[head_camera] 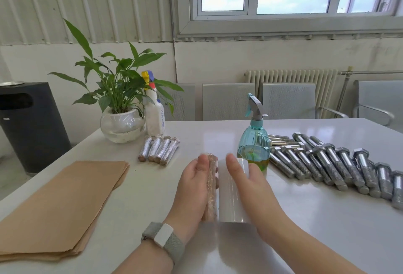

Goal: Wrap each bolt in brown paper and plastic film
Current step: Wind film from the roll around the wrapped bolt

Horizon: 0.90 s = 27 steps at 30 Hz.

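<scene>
Nearest: left hand (pixel 193 188) curled round a paper-wrapped bolt (pixel 212 188), thumb along its top, gripping it lengthwise just above the bench (pixel 135 197). Right beside it, right hand (pixel 248 183) lying flat with fingers straight over a roll of plastic film (pixel 232 193), pressing on it rather than gripping; a clear sheet of film running from the roll toward the near edge of the bench. Bolt already in brown paper, with a faint glossy sheen suggesting film going round it, though too blurred to say how many turns. Probably mid-way through the film stage for this one.

To the left, a flat stack of brown paper sheets (pixel 63 206), plenty left.

Further back, four finished bolts (pixel 159 150) laid side by side, touching, shiny with film over brown ends, looking tight and neat.

To the right, a long row of bare steel bolts (pixel 331 164), hex heads and threaded shanks, overlapping one another, well over a dozen unwrapped. So: four done, one in hand, the bulk of the job ahead.

Between the hands and the bare bolts, a teal spray bottle (pixel 254 140) with yellowish liquid. Behind the finished bolts, a white spray bottle (pixel 154 114) and a potted plant (pixel 122 103) in a glass bowl.
</scene>
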Motion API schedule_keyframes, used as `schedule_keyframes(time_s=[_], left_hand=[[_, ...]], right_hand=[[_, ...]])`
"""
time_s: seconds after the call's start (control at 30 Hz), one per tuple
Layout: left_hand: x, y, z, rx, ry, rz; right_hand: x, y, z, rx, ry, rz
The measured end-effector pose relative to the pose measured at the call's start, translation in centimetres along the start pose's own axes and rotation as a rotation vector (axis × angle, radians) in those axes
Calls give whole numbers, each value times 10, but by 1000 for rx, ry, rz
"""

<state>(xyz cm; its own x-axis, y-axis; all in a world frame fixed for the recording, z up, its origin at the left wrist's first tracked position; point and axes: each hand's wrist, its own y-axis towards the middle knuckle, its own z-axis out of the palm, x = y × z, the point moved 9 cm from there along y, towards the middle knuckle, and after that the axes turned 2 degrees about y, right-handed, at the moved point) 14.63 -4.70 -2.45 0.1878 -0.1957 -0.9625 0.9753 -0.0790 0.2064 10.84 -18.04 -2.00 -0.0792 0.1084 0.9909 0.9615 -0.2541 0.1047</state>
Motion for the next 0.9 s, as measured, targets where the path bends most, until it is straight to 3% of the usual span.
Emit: schedule_keyframes(time_s=[0.13, 0.27, 0.4, 0.53, 0.67, 0.9], left_hand=[[-2, -4, 6, -32, -115, -3], [0, -10, 13, 52, -277, -53], [4, -12, 24, 101, -286, -112], [0, -7, 22, 85, -169, -30], [1, -5, 18, 86, -144, 6], [7, 6, -3, -22, -77, -39]], right_hand=[[-8, -2, 6, -39, 111, 34], [-7, -4, -1, -147, 65, -4], [-14, 1, -3, -187, 100, 40], [-17, 2, 8, -48, 288, 104], [-13, 1, 12, 94, 266, 97], [-7, 4, 6, 18, 95, 33]])
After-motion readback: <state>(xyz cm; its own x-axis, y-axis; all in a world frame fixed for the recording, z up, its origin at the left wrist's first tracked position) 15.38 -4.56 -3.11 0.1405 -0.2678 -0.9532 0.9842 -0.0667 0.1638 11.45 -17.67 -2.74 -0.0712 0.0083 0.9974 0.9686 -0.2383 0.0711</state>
